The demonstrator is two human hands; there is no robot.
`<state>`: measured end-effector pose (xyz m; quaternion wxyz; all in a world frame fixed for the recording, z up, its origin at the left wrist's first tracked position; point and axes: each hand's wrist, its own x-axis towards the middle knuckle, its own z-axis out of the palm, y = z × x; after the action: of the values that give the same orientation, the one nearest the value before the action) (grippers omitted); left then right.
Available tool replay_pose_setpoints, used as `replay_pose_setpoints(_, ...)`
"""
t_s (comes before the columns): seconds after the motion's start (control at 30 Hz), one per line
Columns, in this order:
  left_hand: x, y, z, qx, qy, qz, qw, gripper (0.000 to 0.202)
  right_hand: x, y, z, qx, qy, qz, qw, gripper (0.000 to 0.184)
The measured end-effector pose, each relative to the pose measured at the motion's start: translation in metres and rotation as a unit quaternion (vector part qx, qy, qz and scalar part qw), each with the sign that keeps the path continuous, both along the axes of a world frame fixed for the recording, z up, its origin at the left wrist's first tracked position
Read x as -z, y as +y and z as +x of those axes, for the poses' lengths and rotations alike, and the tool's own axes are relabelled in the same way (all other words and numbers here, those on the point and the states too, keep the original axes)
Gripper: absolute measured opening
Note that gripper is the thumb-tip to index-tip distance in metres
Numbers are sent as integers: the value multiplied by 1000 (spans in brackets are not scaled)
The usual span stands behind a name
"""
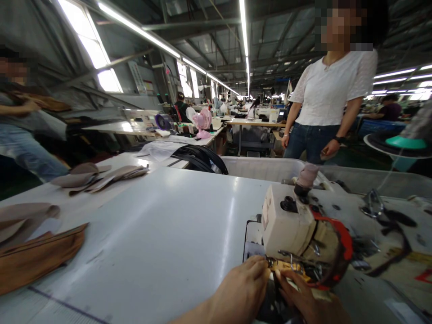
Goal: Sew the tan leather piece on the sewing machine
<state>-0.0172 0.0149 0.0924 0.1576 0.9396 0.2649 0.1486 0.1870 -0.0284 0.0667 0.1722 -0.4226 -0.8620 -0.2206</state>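
Note:
A worn cream sewing machine (pixel 290 220) with a red guard stands on the white table (pixel 162 225) at the lower right. My left hand (pixel 241 290) lies in front of the machine's head, fingers together, tips touching the area under the needle. My right hand (pixel 303 299) sits just to its right, fingers pressed on a small yellowish piece (pixel 286 266) under the head. What either hand grips is hidden by the machine and the fingers.
Brown leather pieces (pixel 37 256) lie at the table's left edge, taupe pieces (pixel 97 176) farther back. A grey bin (pixel 266 167) stands behind the machine, black straps (pixel 202 157) beside it. A person in a white top (pixel 329 90) stands beyond; another person (pixel 23 121) is at left.

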Motion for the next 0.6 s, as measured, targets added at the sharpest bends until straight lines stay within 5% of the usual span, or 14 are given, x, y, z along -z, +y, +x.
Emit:
replay_pose_setpoints(0.27, 0, 3, 1, 3, -6, 10, 1000, 18, 11, -1, 3, 4, 70, -69, 995, 36)
replay_pose_setpoints(0.6, 3, 7, -2, 12, -35, 37, 999, 20, -6, 1, -7, -7, 26, -5, 1000, 33)
